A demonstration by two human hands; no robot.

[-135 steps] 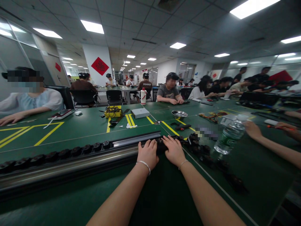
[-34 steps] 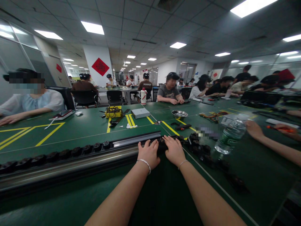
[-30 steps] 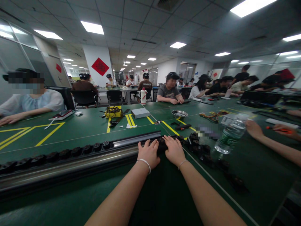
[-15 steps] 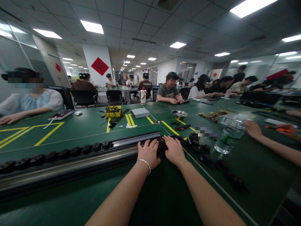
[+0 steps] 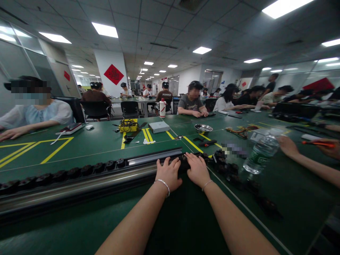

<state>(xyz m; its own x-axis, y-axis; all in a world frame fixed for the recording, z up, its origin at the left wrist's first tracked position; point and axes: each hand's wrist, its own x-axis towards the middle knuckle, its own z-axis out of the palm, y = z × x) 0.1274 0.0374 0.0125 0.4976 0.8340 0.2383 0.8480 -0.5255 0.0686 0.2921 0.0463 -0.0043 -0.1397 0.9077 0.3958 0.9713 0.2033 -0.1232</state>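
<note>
A long black rail [image 5: 87,182] with a shiny metal strip lies across the table from the left. Small black wheel-like parts [image 5: 86,170] line its far side. My left hand [image 5: 169,173] rests over the rail's right end, fingers spread and bent down onto it. Beside it, my right hand [image 5: 198,170] bends its fingers around the dark end of the rail; what lies under them is hidden. A small dark piece [image 5: 183,161] shows between the two hands. To the right, a chain of similar black parts [image 5: 232,171] trails over the table.
A water bottle [image 5: 261,152] stands right, near a co-worker's hand [image 5: 288,147]. Another hand holds an orange tool [image 5: 318,143]. Farther back are a metal bowl [image 5: 203,128], a grey box [image 5: 158,127], a yellow cable holder [image 5: 128,125] and a thermos [image 5: 162,108]. Several people sit around.
The view has shifted very slightly. My hands stay at the rail's end in nearly the same pose, and the rail has not visibly moved.
</note>
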